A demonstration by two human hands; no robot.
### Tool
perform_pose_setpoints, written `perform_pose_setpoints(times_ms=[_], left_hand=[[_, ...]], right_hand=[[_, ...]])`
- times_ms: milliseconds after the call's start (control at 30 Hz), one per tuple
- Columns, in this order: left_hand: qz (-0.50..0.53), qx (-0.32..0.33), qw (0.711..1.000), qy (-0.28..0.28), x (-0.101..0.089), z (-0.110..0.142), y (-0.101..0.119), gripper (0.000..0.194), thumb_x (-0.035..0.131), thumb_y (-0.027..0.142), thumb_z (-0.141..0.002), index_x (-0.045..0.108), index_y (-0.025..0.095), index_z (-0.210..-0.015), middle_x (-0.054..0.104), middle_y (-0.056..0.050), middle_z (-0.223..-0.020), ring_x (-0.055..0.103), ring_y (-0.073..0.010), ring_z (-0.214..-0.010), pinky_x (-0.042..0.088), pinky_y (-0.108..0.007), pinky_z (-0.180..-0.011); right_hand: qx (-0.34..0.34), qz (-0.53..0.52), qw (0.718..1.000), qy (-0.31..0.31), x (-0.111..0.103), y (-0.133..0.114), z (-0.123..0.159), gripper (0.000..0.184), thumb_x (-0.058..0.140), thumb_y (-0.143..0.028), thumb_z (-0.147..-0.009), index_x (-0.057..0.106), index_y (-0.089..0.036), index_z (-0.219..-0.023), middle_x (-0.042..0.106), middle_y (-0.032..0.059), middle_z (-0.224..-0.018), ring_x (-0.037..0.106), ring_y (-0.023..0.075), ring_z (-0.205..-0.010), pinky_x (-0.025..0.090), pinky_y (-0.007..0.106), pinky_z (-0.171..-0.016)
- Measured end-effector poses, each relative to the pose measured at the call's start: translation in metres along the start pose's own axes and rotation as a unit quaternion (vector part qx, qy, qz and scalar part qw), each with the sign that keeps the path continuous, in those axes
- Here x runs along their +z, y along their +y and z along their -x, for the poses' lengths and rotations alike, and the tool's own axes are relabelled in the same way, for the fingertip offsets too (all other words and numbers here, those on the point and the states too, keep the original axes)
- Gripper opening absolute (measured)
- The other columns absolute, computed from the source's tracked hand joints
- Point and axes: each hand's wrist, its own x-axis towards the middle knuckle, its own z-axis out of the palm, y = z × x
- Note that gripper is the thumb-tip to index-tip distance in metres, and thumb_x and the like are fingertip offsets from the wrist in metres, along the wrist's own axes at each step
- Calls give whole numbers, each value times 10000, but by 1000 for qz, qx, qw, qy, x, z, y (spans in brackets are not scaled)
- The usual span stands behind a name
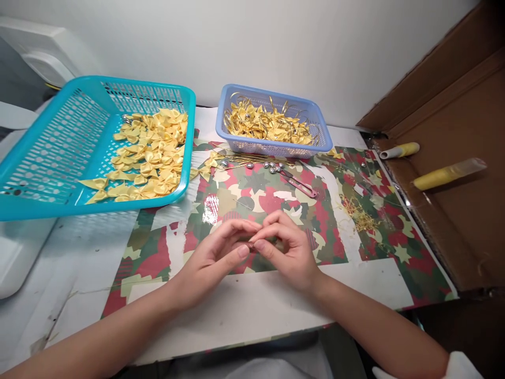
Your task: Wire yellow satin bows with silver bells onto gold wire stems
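Observation:
My left hand (221, 252) and my right hand (287, 247) meet at the fingertips over the near part of the table. The fingers of both are curled and pinched together. Whatever lies between them is too small or hidden to name. Beyond the hands lie a thin needle-like piece (242, 203), a pair of pink-handled thread snips (299, 184) and several silver beads (272, 167). Close to the beads rest a yellow ribbon bow (208, 167) and a bundle of gold wires (252, 158).
A teal basket (191, 142) of yellow bows stands at the left. The blue basket (272, 145) behind holds bows with gold wires. Thread scraps (361, 216) lie on the right, near two yellow thread cones (442, 176) on a cardboard wall (465, 221).

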Motion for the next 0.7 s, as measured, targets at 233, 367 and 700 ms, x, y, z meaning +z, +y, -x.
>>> perform_pose_setpoints(times_ms=[233,367,700], left_hand=[[-76,-46,995,-55,0,0,0,309,361,372,-996,573,194,-860,524,4,-771,462,-121,-721,376,-244,-673],[-72,-44,996,-40,-1,-1,-2,338,348,375,-1000,489,191,-753,373,38,-673,322,-111,-619,296,-251,-586],[-43,-63,997,11,2,-1,-3,300,436,408,-957,520,191,-768,316,64,-603,271,-102,-559,268,-250,-558]], right_hand=[[-30,33,999,18,0,0,-1,98,646,-173,-834,711,-239,-801,412,-1,-804,465,143,-819,437,305,-783],[-29,28,999,13,0,-1,0,86,630,-189,-849,685,-235,-800,414,-2,-806,463,143,-816,432,307,-789],[-3,-2,1000,-5,0,1,0,94,592,-221,-880,644,-227,-802,488,4,-806,491,152,-833,421,305,-770]])
